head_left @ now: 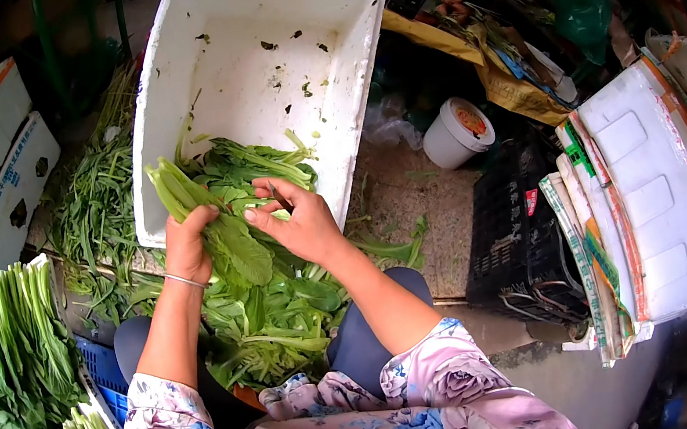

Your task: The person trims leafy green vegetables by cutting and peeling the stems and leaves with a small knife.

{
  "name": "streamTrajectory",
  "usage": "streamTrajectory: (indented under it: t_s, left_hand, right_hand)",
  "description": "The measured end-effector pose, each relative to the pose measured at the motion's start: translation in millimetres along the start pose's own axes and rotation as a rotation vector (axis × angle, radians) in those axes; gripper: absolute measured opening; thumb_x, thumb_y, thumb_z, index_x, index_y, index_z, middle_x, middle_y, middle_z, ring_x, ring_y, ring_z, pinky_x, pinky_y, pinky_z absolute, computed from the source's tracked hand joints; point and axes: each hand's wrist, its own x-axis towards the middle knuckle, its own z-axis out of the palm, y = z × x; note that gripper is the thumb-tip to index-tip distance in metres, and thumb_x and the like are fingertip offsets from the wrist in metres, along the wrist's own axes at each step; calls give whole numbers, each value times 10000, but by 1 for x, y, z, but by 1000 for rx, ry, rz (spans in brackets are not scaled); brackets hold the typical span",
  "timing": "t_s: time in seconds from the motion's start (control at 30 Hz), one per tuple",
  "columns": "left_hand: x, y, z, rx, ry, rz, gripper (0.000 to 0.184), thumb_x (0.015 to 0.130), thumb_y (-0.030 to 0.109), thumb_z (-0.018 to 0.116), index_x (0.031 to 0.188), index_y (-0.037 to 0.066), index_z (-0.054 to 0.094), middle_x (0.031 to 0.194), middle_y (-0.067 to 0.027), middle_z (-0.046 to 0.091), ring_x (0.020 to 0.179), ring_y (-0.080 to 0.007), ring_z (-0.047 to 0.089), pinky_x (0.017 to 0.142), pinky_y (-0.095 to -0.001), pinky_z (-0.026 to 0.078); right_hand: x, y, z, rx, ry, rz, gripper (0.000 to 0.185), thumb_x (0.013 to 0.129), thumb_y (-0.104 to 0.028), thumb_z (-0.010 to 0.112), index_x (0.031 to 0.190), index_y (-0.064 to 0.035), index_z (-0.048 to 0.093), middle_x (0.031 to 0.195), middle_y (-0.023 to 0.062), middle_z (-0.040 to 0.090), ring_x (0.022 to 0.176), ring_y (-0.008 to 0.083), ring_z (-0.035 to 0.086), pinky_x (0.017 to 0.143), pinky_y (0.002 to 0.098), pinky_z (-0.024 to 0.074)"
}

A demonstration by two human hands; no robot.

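Observation:
My left hand is closed around the pale stem end of a leafy green vegetable, whose leaves hang toward me. Close by on the right, my right hand pinches a small dark knife-like tool, mostly hidden by the fingers; its thumb is near the leaves. Behind both hands, more greens lie in the near end of a white foam box. Loose leaves and stalks are heaped below my hands, between my knees.
Bundled long-stemmed greens stand at the left, near a blue crate. Scattered leaves cover the floor beside the foam box. On the right are a white bucket, a black crate and stacked foam pieces.

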Motion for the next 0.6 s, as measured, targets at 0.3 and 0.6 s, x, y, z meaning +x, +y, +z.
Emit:
streamTrajectory:
  t_s: [0.3, 0.6]
  left_hand:
    - [6, 37, -32, -589, 32, -16, 346, 775, 60, 519, 1099, -21, 428, 1133, -218, 523, 1095, -387, 491, 998, -510, 350]
    - [-2, 45, -43, -557, 66, 4, 350, 776, 64, 513, 1098, -39, 417, 1141, -212, 508, 1115, -384, 475, 1015, -512, 333]
  right_hand:
    - [-21, 49, -7, -164, -109, 101, 195, 771, -103, 644, 948, -22, 654, 759, 70, 659, 665, 112, 595, 641, 236, 466]
    - [-28, 41, -15, 234, 18, 224, 242, 801, -191, 668, 921, 17, 636, 778, 53, 636, 731, 105, 606, 684, 227, 478]
